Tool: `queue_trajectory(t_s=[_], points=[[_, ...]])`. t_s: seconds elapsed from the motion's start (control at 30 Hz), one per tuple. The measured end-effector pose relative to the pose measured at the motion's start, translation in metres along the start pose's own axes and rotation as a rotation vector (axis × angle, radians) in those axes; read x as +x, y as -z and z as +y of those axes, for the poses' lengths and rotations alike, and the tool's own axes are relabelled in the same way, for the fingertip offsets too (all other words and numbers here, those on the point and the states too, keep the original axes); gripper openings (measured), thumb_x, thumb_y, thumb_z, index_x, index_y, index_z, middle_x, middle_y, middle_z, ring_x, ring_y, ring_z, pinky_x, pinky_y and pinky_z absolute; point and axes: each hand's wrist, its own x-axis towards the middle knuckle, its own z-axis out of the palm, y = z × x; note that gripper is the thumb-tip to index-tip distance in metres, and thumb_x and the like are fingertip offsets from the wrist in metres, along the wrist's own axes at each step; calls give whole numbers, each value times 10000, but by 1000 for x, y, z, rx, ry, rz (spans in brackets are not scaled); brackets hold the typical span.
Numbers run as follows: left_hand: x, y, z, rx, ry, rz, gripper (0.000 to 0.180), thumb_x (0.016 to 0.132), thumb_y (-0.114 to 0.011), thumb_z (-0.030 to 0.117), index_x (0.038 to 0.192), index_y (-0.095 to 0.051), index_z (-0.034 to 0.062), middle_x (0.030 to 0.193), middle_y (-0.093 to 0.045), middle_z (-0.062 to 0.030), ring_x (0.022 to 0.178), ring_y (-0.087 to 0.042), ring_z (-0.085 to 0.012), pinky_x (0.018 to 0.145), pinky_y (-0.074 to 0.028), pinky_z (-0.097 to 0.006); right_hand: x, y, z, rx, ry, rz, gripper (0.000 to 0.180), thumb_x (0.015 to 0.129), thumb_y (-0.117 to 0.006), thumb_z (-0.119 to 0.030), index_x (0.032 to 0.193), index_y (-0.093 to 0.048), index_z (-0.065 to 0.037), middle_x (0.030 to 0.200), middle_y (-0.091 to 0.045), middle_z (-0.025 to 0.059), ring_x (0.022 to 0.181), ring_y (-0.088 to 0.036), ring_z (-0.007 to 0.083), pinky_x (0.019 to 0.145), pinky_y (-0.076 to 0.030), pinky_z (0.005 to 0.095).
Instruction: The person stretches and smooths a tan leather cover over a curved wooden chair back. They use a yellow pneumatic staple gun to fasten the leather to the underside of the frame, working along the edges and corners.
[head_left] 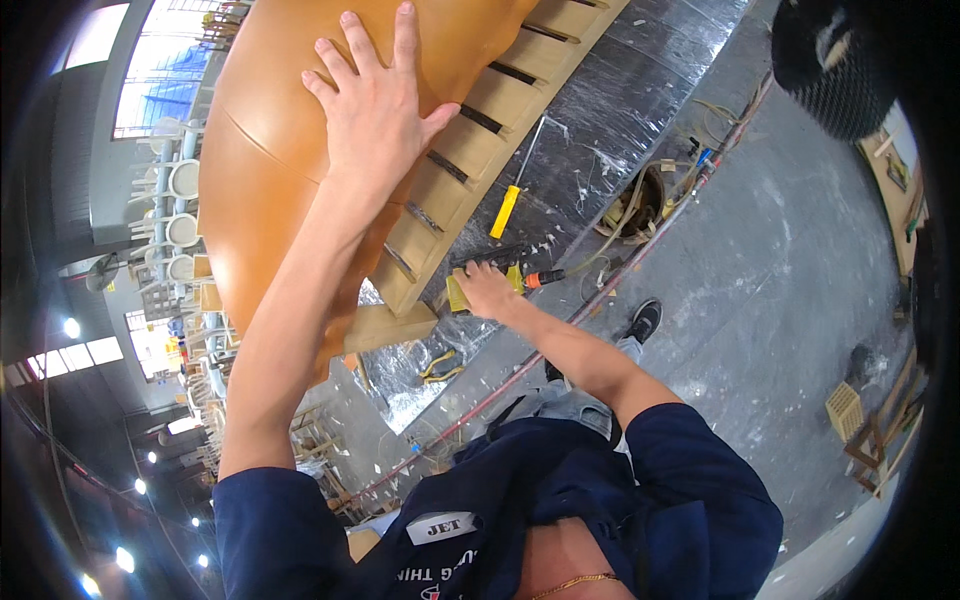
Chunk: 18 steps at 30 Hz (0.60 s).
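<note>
My left hand (375, 120) lies with fingers spread on a large sheet of tan leather (260, 215). The leather drapes over a wooden frame (400, 292) whose near edge has a row of dark slots. Lower and to the right, my right hand (488, 290) is closed around a yellow and black air staple gun (457, 295) at the bench. An orange fitting (545, 278) joins the gun to an air hose. Above it on the bench lies a long thin tool with a yellow handle (506, 212). Pliers with yellow handles (440, 370) rest below the frame's corner.
Dark, film-wrapped bench top (590, 140) extends under the frame. A round container (645, 200) with hoses around it stands beside the bench. A long red hose (640, 252) crosses the grey floor. White chairs (183, 180) line the left; a crate (845, 410) sits far right.
</note>
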Motion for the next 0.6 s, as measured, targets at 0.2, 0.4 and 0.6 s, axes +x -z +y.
queue_trajectory(t_s=[0.2,0.4,0.6], points=[[9,7,10,9,18,-2,1099,700,-802,498,1563,-182,216,1476,-273,-347,1279,-357,-599,985,-358,-692,2,-17,20,25,53,71,698,734,-742,-137,1378,-472,-136,1273,-453,190,1043,-612,371,856,-535,457],[5,24,19,-2,109,-125,1109,655,-841,384,1543,-220,151,1497,-229,-338,1319,-318,-558,1054,-309,-649,-88,158,12,541,-88,60,736,662,-698,-83,1372,-502,-109,1228,-498,183,1010,-619,419,901,-517,455],[6,27,20,-39,133,-165,1142,658,-841,378,1551,-177,120,1514,-183,-354,1322,-306,-561,1062,-297,-648,-86,231,32,825,109,698,670,705,-692,-15,1345,-510,64,1278,-628,212,1190,-607,225,1021,-433,323]])
